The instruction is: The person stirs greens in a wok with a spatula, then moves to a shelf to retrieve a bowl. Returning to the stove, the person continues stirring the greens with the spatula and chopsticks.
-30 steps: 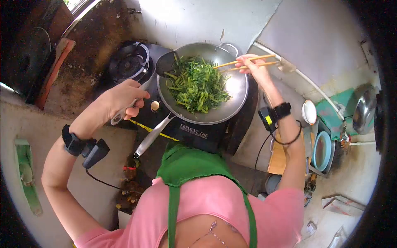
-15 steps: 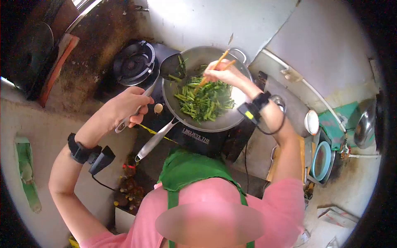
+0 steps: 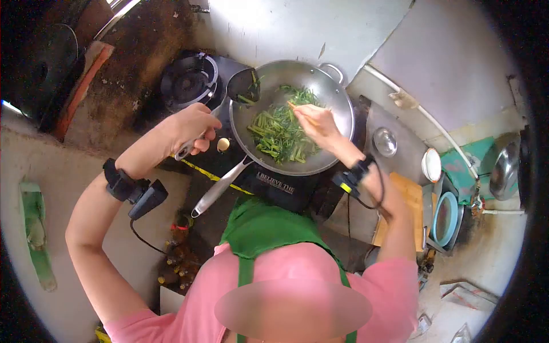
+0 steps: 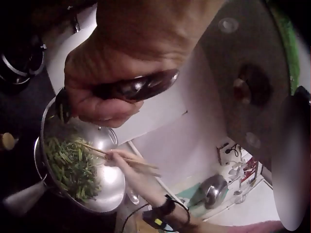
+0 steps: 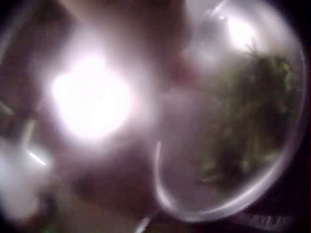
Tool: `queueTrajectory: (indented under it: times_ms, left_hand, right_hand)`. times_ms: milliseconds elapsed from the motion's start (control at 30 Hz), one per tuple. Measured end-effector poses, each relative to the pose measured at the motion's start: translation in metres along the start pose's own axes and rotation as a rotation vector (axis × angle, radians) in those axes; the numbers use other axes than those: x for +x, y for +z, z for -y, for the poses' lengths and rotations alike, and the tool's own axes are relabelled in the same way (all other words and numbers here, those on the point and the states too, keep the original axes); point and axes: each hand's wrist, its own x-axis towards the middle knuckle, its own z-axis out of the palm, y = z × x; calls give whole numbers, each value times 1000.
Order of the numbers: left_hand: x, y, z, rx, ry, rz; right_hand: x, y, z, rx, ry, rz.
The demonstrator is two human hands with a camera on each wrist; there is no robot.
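Chopped greens lie in a steel wok on the stove. The left hand grips the metal handle of a dark ladle, whose bowl hangs over the wok's left rim with a few green pieces in it. Over the greens, the right hand holds wooden chopsticks, their tips hidden in the head view. In the left wrist view the left hand curls round the handle, and the chopsticks reach the greens. The right wrist view is blurred.
The wok's long handle points toward the person. A second burner is at the left. To the right are a metal lid or bowl, a white bowl, a cutting board and a blue basin.
The right hand first moved in over the wok with the chopsticks, then lower toward the greens. Green pieces have appeared in the ladle. The left hand keeps its grip, shifting slightly right in view.
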Motion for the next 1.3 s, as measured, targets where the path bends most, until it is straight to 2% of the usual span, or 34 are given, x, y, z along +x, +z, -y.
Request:
queueTrajectory:
  times_ms: [33,100,133,167,233,300,333,367,433,500,533,567,633,700,733,767,833,900,933,967,1033,1100,1133,1233,1267,1300]
  left_hand:
    - [0,-1,0,-1,-5,6]
    - [2,-3,-2,20,-7,50]
    - [2,-1,-3,22,-7,56]
    - [1,3,-6,26,11,26]
    - [6,4,-5,36,29,-5]
    - [21,0,3,47,-2,68]
    - [18,3,3,50,-3,73]
    - [13,7,1,74,-19,38]
    - [10,7,-2,95,-30,-2]
    - [13,7,0,82,-70,20]
    - [17,8,0,83,-69,22]
    - [20,9,0,148,-76,46]
    - [25,17,1,213,-80,70]
    - [29,28,4,264,-105,84]
    - [40,30,13,228,-134,89]
    - [43,32,11,235,-134,92]
    - [47,38,7,252,-132,115]
    - [45,32,3,238,-120,114]
    - [43,27,-1,223,-112,114]
    - [43,23,-1,207,-103,116]
    - [46,19,-2,196,-127,128]
    - [47,24,-2,167,-124,138]
    - [58,28,5,144,-158,144]
    - [62,37,5,50,-74,242]
    - [67,41,10,-13,-90,265]
    - [65,45,11,-11,-91,266]
  right_hand:
    - [-2,-22,22,81,52,7]
    - [-14,-30,59,155,-114,17]
    - [-22,-23,74,74,-223,105]
    - [-31,-12,81,173,-268,159]
    - [-34,6,71,34,-259,350]
    - [-31,22,31,-179,-215,329]
    - [-29,22,5,-111,-219,194]
    - [-22,17,-2,-131,-144,60]
    - [-19,-12,-3,36,-23,-34]
    - [-16,-56,24,153,205,-31]
    - [-16,-79,39,366,497,111]
    - [-21,-91,48,365,498,109]
    - [-32,-103,62,268,394,531]
    - [-60,-67,49,273,64,418]
    - [-63,-46,42,241,-67,257]
    - [-60,-29,28,240,-61,252]
    - [-43,-6,-2,4,-108,73]
    - [-24,-21,-2,168,183,23]
    - [-22,-33,-6,330,449,57]
    - [-19,-54,-4,624,612,-11]
    - [-22,-90,-23,700,809,-131]
    - [-35,-106,-53,537,932,-96]
    - [-38,-95,-63,536,928,-97]
    - [-41,-45,-86,888,1087,-298]
    - [-40,-22,-97,934,1088,-218]
    - [-30,-11,-81,993,1102,-215]
